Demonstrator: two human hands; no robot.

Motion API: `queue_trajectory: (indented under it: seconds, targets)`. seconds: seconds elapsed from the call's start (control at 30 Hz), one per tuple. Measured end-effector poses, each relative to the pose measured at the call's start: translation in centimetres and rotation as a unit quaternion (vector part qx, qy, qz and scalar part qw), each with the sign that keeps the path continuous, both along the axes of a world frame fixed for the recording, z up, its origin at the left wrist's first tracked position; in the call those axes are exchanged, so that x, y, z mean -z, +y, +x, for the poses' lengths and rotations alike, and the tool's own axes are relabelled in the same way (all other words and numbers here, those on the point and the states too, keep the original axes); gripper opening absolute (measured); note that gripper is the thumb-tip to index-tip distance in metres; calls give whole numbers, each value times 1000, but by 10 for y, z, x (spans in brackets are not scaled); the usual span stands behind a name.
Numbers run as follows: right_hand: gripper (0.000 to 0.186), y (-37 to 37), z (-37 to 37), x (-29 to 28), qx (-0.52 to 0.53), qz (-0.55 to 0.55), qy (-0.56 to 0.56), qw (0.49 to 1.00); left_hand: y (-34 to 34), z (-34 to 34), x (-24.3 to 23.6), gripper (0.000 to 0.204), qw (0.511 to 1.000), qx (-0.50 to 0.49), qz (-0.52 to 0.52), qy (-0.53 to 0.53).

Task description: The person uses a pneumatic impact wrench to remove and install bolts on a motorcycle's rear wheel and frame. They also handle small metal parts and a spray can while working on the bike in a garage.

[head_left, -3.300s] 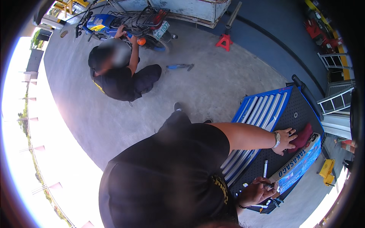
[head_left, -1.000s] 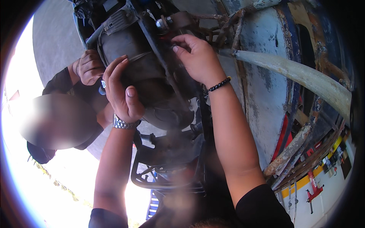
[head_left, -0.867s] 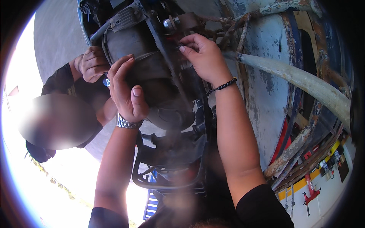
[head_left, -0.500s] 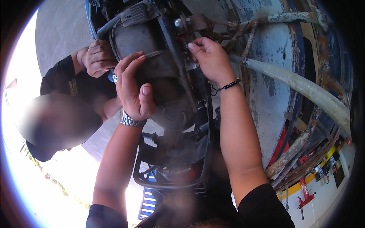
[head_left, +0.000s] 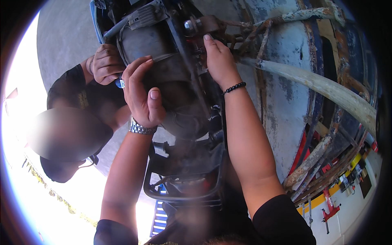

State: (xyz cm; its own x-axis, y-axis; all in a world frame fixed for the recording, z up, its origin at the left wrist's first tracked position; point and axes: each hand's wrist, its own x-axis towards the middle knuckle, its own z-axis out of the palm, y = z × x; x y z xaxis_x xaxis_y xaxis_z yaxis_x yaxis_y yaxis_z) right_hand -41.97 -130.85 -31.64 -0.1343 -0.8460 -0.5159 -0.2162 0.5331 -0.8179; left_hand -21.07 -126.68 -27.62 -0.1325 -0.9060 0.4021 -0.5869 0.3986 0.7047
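Observation:
A dark, dusty motorcycle body (head_left: pixel 171 61) fills the upper middle of the head view, seen from close up. My left hand (head_left: pixel 141 96), with a metal watch at the wrist, is pressed flat against its curved grey housing. My right hand (head_left: pixel 218 59), with a beaded bracelet, reaches into the frame just below a shiny bolt (head_left: pixel 188 25), fingers on small parts I cannot make out. A co-worker's hand (head_left: pixel 106 63) grips the left side of the same housing, next to a small blue piece (head_left: pixel 119 83).
The co-worker in a black shirt (head_left: pixel 81 98) crouches at the left, close to my left arm. A black rear rack (head_left: pixel 183 179) sits below my hands. A rusty, peeling blue structure with a pale pipe (head_left: pixel 322 87) stands at the right. Red stands (head_left: pixel 328 206) lie at the lower right.
Three seconds ago I was at a blue tool tray across the floor; now I am at the motorcycle. Over the last second my right hand shifted slightly on the frame and the view drifted.

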Motion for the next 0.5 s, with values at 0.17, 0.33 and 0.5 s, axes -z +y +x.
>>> queue_trajectory:
  seconds: [0.17,0.33,0.5]
  targets:
    - [49,7,-7,-2,-84,-17,-20,996,0,1,1,58,1000,-2,1,5]
    - [45,2,-11,5,-15,106,-86,991,-1,2,0,58,1000,2,-3,9]
    - [47,15,-3,15,-31,-86,-115,989,0,3,-3,58,1000,0,1,6]
